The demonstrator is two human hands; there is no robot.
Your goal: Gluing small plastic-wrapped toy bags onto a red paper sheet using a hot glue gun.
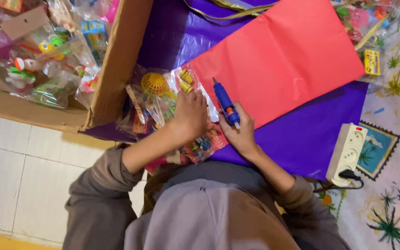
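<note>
Right hand wraps its fingers round a blue glue gun, closed tight on the grip. Left hand lies palm down, fingers loosely together, pressing a clear crinkly toy packet; whether it pinches the plastic, cannot tell.

Glue gun: hard smooth plastic, slim barrel shape with an orange patch near the grip. Long axis runs diagonal, nozzle pointing up and slightly left, away from the body, its tip just over the near edge of the red paper sheet. The gun sits just beside the left hand, on its right.

Red sheet: matte, flat, faintly creased rectangle, spreading up and right from the right hand. Under it a glossy purple sheet, wrinkled, reaching past both hands.

Toy packet: shiny film with small bright plastic bits, a round yellow grid-patterned piece just up-left of the left hand.

Well left of the left hand, a brown cardboard box, rough flap, full of bagged toys. Right of the right hand, well apart, a cream power strip, blocky, with a black plug in it.
</note>
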